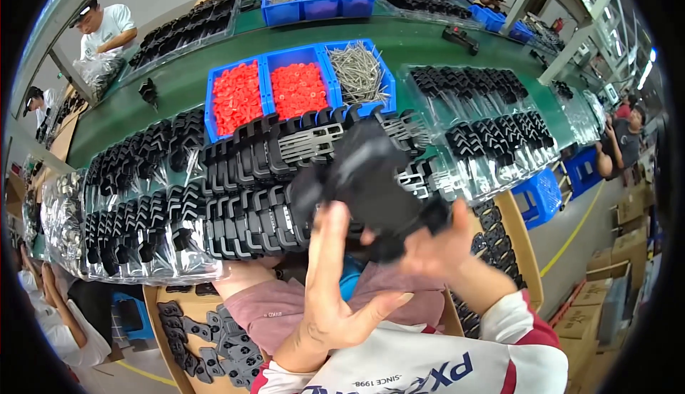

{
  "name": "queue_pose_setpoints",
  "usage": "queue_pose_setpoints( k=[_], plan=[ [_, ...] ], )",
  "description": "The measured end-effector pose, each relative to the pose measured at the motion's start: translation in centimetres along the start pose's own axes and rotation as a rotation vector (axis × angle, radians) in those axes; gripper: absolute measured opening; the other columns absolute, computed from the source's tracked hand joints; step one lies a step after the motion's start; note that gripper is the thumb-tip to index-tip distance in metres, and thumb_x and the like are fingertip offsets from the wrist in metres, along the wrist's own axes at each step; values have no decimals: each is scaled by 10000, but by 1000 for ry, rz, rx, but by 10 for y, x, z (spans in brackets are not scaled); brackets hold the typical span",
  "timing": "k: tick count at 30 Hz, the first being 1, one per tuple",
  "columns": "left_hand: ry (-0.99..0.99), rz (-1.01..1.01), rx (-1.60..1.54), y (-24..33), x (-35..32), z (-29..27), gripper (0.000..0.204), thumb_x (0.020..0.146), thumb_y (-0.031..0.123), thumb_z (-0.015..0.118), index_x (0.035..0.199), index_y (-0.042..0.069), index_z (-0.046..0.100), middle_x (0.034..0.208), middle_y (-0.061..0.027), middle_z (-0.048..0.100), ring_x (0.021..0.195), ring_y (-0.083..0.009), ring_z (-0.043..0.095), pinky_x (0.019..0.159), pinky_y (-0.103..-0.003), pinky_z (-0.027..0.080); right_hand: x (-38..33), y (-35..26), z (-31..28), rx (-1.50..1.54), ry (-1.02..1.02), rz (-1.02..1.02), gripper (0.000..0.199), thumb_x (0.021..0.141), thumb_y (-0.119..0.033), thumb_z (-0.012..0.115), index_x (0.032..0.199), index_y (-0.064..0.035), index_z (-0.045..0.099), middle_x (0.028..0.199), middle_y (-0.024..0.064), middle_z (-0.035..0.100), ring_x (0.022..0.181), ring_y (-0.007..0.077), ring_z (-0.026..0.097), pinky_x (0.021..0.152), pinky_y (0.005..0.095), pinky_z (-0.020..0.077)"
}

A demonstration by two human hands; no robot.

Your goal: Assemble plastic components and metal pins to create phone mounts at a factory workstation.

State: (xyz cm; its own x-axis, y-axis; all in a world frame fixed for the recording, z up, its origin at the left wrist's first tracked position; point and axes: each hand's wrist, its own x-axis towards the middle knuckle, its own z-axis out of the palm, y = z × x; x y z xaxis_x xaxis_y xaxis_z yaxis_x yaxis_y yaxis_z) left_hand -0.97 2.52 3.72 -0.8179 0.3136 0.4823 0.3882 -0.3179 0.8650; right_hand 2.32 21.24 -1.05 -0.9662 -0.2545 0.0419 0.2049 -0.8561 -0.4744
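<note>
Here's the action: a chunky black part (371, 187), badly blurred, is up in the air over the near edge of the worktop (421, 44), roughly midway along it. The right hand (442, 251) has it, fingers closed around its lower right side, though the blur hides the exact grip. Over to the left hand (332, 301), and it's wide: fingers reaching up, thumb flung well out. Its fingertips are right by the part's lower left; touching or not, I can't tell.

Directly below, two rows of black pieces (250, 215) line the near edge, pale metal showing among the upper ones. Behind them, a blue three-section bin (265, 91): red pieces (237, 98) on the left, more in the middle, metal pins (354, 73) on the right. Clear plastic packs of black parts flank it, one left (143, 180), one right (492, 108). Beneath the near edge, a cardboard box (160, 315) sits left with dark pieces (228, 344) inside!
</note>
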Motion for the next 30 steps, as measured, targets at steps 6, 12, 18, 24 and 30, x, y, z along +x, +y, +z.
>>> queue_pose_setpoints(
  k=[6, 12, 18, 24, 30],
  plan=[
    [-317, -36, -21, -3, -31, -10, 773, 727, 201, 771, 1389, 28, 412, 1312, -218, 500, 1110, -298, 562, 969, -391, 436, 98, -107, 3, -313, -68, -112, 789, 901, -631, 414, 1419, -41, 336, 1280, 261, 498, 648, 182, 611, 450, 256, 444],
    [-596, -569, -183, -33, -71, -7, 634, 807, 239, 718, 1353, 39, 465, 1211, -189, 583, 976, -259, 620, 860, -345, 484, 193, -199, -58, -1295, 513, -619, 645, 904, -369, 602, 1381, 10, 389, 1160, 175, 582, 668, 123, 595, 505, 227, 467],
    [-602, -812, 280, -80, -122, -30, 582, 864, 277, 663, 1363, 61, 454, 1154, -168, 617, 836, -233, 632, 737, -315, 494, 231, -172, -51, -1541, 720, -407, 462, 856, -245, 651, 1229, 18, 573, 970, 112, 658, 662, 116, 592, 539, 211, 461],
    [-491, -684, 456, -115, -122, -63, 567, 870, 283, 658, 1356, 65, 463, 1078, -158, 639, 754, -229, 603, 689, -307, 487, 279, -79, 7, -1974, 176, -416, 282, 806, -185, 655, 1008, 8, 689, 848, 74, 698, 666, 162, 595, 636, 286, 491],
    [-390, -743, 482, -104, -105, -105, 514, 867, 226, 668, 1324, 57, 507, 995, -128, 660, 720, -190, 588, 665, -276, 479, 339, -13, 32, -2205, -71, -375, 240, 785, -189, 645, 909, 6, 711, 820, 131, 696, 663, 272, 624, 660, 345, 506]
  ],
)
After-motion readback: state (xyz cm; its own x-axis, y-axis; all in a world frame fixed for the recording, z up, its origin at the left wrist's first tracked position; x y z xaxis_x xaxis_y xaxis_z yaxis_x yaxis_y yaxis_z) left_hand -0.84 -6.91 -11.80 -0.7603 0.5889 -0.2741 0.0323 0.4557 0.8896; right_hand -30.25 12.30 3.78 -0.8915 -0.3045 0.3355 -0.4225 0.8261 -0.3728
